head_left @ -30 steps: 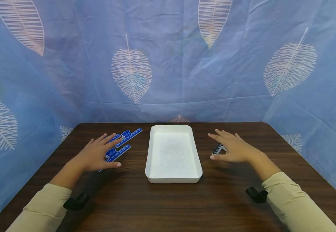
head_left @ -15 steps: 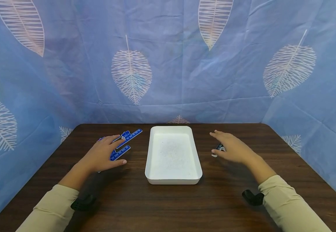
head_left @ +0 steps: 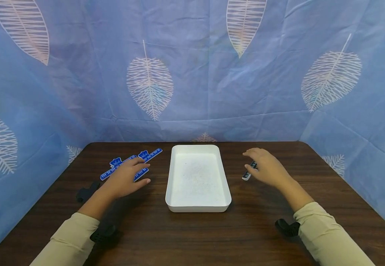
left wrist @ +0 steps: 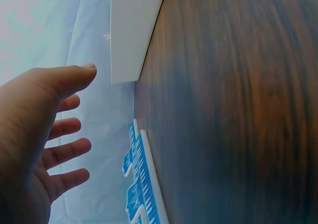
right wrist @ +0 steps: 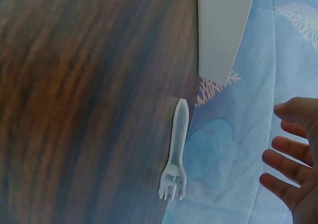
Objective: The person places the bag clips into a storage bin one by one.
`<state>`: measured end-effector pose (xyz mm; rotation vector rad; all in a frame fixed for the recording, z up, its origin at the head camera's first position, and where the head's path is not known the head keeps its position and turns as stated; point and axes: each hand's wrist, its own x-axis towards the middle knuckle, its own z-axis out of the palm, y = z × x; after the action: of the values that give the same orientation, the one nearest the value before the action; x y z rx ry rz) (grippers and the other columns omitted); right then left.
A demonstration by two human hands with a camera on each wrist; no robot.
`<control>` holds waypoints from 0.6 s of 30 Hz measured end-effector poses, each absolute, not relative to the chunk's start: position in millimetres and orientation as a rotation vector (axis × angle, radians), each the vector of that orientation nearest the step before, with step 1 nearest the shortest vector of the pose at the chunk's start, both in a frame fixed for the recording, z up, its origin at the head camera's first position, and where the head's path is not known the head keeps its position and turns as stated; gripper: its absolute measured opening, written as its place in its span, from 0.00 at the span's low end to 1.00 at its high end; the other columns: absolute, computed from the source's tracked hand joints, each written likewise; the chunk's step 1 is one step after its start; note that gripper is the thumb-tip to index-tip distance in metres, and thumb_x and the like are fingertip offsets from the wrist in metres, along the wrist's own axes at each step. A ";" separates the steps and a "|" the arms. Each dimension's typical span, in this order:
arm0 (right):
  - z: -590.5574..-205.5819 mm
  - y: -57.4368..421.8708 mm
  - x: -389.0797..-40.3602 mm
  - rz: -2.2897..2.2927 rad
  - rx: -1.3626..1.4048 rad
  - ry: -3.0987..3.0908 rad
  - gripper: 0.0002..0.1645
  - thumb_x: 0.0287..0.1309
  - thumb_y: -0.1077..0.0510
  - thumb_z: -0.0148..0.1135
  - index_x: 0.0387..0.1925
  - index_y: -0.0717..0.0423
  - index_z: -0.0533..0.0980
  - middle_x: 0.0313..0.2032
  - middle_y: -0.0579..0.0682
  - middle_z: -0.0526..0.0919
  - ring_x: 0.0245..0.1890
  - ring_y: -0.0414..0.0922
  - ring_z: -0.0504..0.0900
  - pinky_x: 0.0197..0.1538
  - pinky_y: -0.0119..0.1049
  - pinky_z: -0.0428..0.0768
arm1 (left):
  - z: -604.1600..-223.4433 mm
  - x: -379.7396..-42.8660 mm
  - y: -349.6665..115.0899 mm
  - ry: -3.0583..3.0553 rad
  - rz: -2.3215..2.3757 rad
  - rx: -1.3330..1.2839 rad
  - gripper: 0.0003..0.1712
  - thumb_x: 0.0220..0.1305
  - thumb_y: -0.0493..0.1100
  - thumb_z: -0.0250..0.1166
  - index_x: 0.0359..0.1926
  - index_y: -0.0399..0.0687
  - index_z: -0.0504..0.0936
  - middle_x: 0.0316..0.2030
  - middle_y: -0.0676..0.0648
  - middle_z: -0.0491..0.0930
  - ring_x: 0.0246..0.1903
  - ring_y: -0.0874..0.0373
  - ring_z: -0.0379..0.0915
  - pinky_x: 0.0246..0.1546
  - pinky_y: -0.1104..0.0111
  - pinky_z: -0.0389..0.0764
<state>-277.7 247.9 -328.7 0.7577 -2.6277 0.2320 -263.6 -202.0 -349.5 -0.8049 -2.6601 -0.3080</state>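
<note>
My left hand (head_left: 126,179) hovers with spread, relaxed fingers over several blue clips printed with piano keys. One blue clip (head_left: 153,153) lies farthest back, another (head_left: 116,162) to its left, and a third (head_left: 142,173) is partly hidden beneath the fingers. Two blue clips (left wrist: 149,184) show below the hand in the left wrist view. My right hand (head_left: 268,167) is held loosely above a white clip with a black key pattern (head_left: 246,175), which it partly covers. In the right wrist view this white clip (right wrist: 178,139) rests on its side, apart from the fingers, its spring showing.
A shallow white tray (head_left: 197,209) stands on the dark wooden table (head_left: 192,240) between the hands. Next to the left forearm is a dark object (head_left: 87,191) whose kind I cannot tell. Blue cloth with leaf prints (head_left: 186,92) hangs behind the table.
My left hand has shifted right and slightly forward, uncovering the left blue clip. My right hand's fingers have drawn in a little above the white clip. The clips and tray stay put.
</note>
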 end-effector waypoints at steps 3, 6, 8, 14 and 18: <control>-330.3 249.6 -278.5 0.223 0.744 -2.580 0.23 0.51 0.56 0.60 0.48 0.62 0.72 0.49 0.59 0.72 0.51 0.56 0.68 0.51 0.52 0.66 | -350.8 -264.3 -197.3 -2.665 -0.348 -0.801 0.26 0.51 0.54 0.63 0.50 0.48 0.76 0.49 0.45 0.72 0.49 0.49 0.68 0.47 0.53 0.70; -332.0 251.1 -279.1 0.221 0.736 -2.555 0.21 0.51 0.57 0.60 0.46 0.62 0.73 0.47 0.58 0.73 0.49 0.56 0.69 0.50 0.52 0.67 | -352.1 -264.9 -192.9 -2.674 -0.385 -0.797 0.25 0.52 0.54 0.63 0.49 0.47 0.77 0.48 0.45 0.73 0.48 0.50 0.69 0.46 0.54 0.71; -333.1 252.3 -279.5 0.221 0.732 -2.546 0.20 0.50 0.57 0.60 0.45 0.62 0.73 0.46 0.58 0.73 0.48 0.56 0.70 0.49 0.51 0.68 | -353.3 -265.7 -190.3 -2.689 -0.397 -0.788 0.25 0.52 0.55 0.62 0.49 0.48 0.77 0.49 0.45 0.73 0.48 0.51 0.69 0.47 0.54 0.71; -336.9 257.4 -280.8 0.238 0.711 -2.527 0.19 0.48 0.59 0.62 0.43 0.62 0.74 0.45 0.58 0.74 0.47 0.56 0.71 0.46 0.52 0.69 | -354.4 -265.1 -181.9 -2.696 -0.433 -0.737 0.23 0.53 0.54 0.62 0.48 0.49 0.78 0.48 0.46 0.74 0.46 0.52 0.71 0.44 0.56 0.72; -338.9 260.8 -282.6 0.250 0.718 -2.517 0.18 0.47 0.59 0.62 0.42 0.62 0.74 0.44 0.57 0.74 0.46 0.56 0.71 0.46 0.51 0.69 | -354.1 -264.1 -176.8 -2.664 -0.443 -0.683 0.20 0.53 0.53 0.62 0.45 0.50 0.79 0.43 0.48 0.76 0.40 0.56 0.73 0.39 0.59 0.75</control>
<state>-282.6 260.8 -338.9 0.7181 -2.5167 0.2495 -264.1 -176.8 -354.1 -0.6830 -2.6637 -0.4431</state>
